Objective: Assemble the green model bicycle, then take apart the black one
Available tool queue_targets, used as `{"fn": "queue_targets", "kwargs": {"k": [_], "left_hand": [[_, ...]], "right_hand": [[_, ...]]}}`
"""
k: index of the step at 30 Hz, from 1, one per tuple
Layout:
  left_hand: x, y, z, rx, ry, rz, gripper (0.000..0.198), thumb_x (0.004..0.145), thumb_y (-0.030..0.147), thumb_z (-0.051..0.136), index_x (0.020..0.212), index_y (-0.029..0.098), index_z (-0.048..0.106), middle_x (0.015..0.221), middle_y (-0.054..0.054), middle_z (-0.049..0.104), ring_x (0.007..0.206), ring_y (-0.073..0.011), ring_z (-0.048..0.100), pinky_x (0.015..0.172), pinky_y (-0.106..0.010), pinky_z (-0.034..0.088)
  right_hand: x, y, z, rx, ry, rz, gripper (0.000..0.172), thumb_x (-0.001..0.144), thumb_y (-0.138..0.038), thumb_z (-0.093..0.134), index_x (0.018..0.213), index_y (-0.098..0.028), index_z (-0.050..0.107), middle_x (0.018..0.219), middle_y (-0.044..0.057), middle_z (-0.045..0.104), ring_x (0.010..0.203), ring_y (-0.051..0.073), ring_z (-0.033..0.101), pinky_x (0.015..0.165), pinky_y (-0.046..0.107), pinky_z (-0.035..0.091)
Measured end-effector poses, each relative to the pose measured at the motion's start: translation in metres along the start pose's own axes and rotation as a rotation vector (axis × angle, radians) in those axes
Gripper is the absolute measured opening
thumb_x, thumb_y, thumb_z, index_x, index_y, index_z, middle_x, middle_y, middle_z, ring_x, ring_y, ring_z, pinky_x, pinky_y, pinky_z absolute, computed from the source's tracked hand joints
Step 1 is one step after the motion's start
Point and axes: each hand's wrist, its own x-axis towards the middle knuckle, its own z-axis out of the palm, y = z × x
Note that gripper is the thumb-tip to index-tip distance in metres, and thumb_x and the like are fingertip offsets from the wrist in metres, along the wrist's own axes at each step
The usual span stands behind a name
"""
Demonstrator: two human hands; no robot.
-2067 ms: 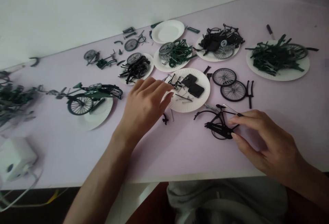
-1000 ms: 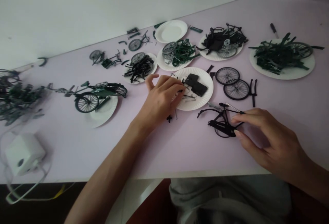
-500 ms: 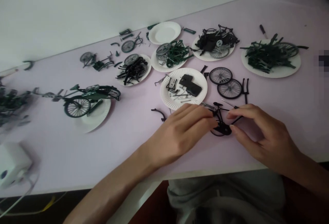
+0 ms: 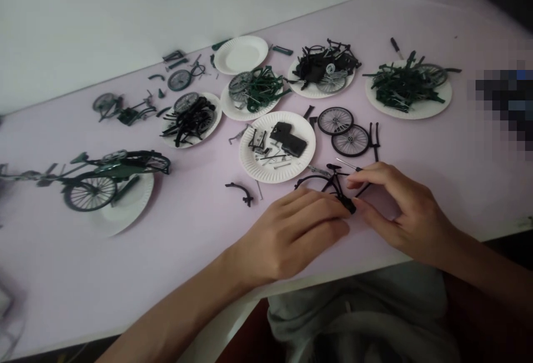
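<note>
A small black model bicycle frame [image 4: 333, 180] lies partly under my left hand [image 4: 297, 230], whose closed fingers grip it near its dark chain cover [image 4: 347, 203]. My right hand [image 4: 389, 202] is just to the right, thumb and forefinger curved beside the chain cover. A thin screwdriver [image 4: 350, 165] sticks out from the fingers of my right hand, its metal tip pointing up and left. Two loose black-tyred wheels [image 4: 350, 140] lie behind the frame, one overlapping the other. The fingertips of my left hand are partly hidden.
A white plate [image 4: 245, 167] with black and silver parts stands behind my left hand. Farther back are plates of green and black parts. An assembled green model bicycle [image 4: 120, 170] rests on a plate at the left. A curved black part [image 4: 241, 191] lies left of my hands.
The view has shifted, so the table's things appear farther left. The black frame has turned, and more of its curved fender shows beyond my left hand.
</note>
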Motion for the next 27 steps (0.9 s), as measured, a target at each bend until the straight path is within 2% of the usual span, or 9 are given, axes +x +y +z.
{"fn": "queue_targets", "kwargs": {"k": [8, 13, 20, 27], "left_hand": [[-0.001, -0.005, 0.009, 0.006, -0.006, 0.037, 0.022, 0.106, 0.008, 0.042, 0.110, 0.011, 0.064, 0.115, -0.016, 0.076, 0.108, -0.0219, 0.072, 0.092, -0.036, 0.059], [0.000, -0.006, 0.008, 0.111, -0.020, 0.036, 0.023, 0.105, 0.007, 0.045, 0.112, 0.012, 0.066, 0.115, -0.013, 0.078, 0.113, -0.0230, 0.072, 0.099, -0.040, 0.055], [0.002, -0.005, 0.010, 0.213, -0.004, 0.147, 0.024, 0.105, 0.006, 0.044, 0.105, 0.012, 0.067, 0.109, -0.010, 0.080, 0.106, -0.0229, 0.074, 0.094, -0.040, 0.054], [0.003, -0.003, 0.009, 0.249, -0.017, 0.129, 0.027, 0.107, 0.007, 0.042, 0.103, 0.013, 0.067, 0.108, -0.008, 0.080, 0.105, -0.0211, 0.073, 0.093, -0.038, 0.054]], "right_hand": [[-0.001, 0.000, 0.000, 0.008, 0.013, -0.005, 0.033, 0.093, -0.010, 0.063, 0.123, -0.023, 0.058, 0.113, 0.007, 0.072, 0.107, 0.021, 0.070, 0.094, 0.036, 0.058], [-0.001, 0.001, -0.001, 0.019, -0.001, -0.007, 0.034, 0.094, -0.011, 0.062, 0.125, -0.025, 0.057, 0.114, 0.007, 0.071, 0.109, 0.023, 0.069, 0.095, 0.039, 0.058], [-0.002, 0.000, 0.000, 0.009, -0.014, 0.021, 0.032, 0.096, -0.012, 0.061, 0.125, -0.026, 0.057, 0.114, 0.007, 0.070, 0.111, 0.023, 0.068, 0.098, 0.038, 0.057], [-0.002, -0.001, -0.001, 0.016, -0.032, 0.032, 0.034, 0.095, -0.010, 0.062, 0.125, -0.024, 0.057, 0.116, 0.007, 0.069, 0.113, 0.021, 0.066, 0.100, 0.036, 0.055]]}}
